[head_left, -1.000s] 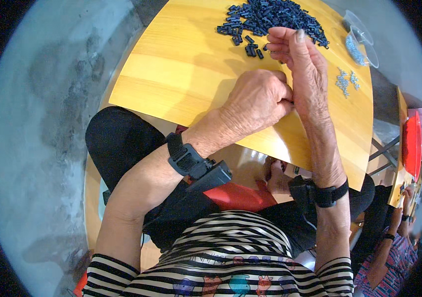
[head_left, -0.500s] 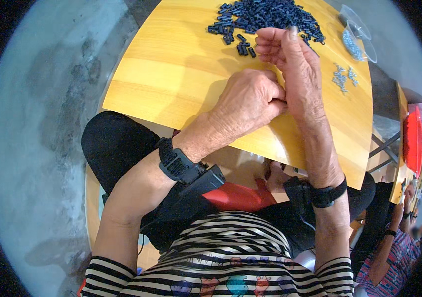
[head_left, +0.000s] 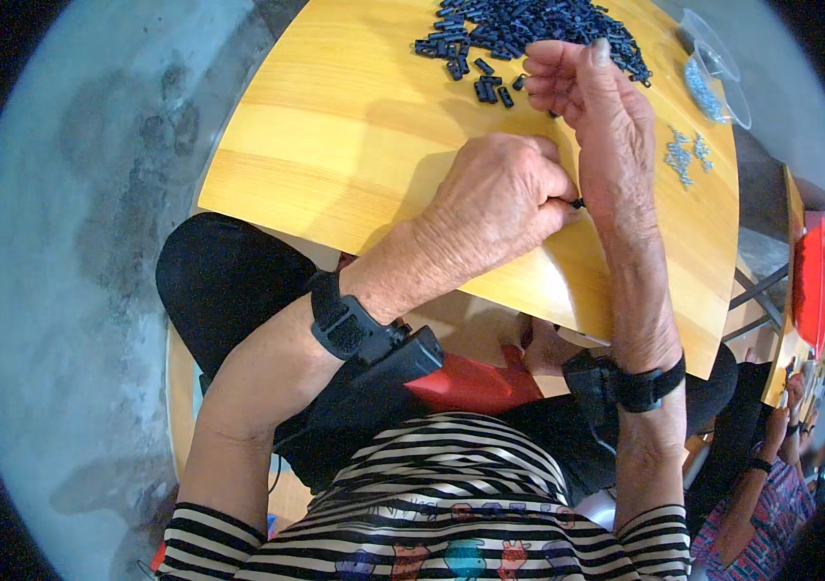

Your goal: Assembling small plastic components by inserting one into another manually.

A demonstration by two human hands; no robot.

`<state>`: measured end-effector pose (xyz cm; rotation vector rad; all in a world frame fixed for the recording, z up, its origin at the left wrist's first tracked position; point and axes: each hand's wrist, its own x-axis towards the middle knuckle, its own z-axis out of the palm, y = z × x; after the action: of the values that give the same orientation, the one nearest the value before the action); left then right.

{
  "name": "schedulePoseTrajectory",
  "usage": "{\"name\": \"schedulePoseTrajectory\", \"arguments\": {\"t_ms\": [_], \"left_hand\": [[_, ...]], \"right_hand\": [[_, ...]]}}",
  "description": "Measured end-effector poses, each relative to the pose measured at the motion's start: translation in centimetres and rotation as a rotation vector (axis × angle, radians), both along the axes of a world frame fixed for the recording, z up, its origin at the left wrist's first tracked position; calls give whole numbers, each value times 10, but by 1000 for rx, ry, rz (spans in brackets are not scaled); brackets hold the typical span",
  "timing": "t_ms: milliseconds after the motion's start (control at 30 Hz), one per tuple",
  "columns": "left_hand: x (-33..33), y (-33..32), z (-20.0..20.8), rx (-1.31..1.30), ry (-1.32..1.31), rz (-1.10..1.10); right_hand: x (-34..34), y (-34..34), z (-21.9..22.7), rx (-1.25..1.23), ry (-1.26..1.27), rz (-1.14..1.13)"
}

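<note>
My left hand (head_left: 509, 189) is closed in a pinch above the yellow wooden table (head_left: 306, 145). The tip of a small black plastic piece (head_left: 578, 203) sticks out from its fingertips; the rest is hidden. That tip is right beside the heel of my right palm, and I cannot tell if they touch. My right hand (head_left: 611, 126) is open, with its fingers loosely bent, its thumb raised and no object visible in it. Beyond it lies a large pile of small black plastic pieces (head_left: 538, 24), with several loose ones (head_left: 490, 92) at the near edge.
Right of my hands lie small silvery screw-like parts (head_left: 681, 160). A clear plastic tub (head_left: 722, 102) with more of them leans at the table's right edge. Farther right are a red tray (head_left: 809, 286) and another person's arm (head_left: 749, 494).
Both hands have shifted slightly to the right across the table. The black piece's tip now shows at my left fingertips, where it was hidden before.
</note>
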<state>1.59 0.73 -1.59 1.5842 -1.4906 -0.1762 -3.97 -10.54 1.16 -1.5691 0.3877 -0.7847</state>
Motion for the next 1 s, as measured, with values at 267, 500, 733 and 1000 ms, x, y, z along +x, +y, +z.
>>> {"name": "schedulePoseTrajectory", "arguments": {"t_ms": [267, 500, 733, 1000], "left_hand": [[-1, -2, -3, -52, 59, -13], [0, -1, 0, -84, 162, -10], [2, 4, -3, -132, 190, 9], [2, 3, -6, -130, 249, -8]], "right_hand": [[1, 11, 2, -143, 128, -17], [2, 14, 1, -375, 206, -65], [5, 17, -1, -553, 188, -32], [3, 13, -4, -566, 216, 47]]}}
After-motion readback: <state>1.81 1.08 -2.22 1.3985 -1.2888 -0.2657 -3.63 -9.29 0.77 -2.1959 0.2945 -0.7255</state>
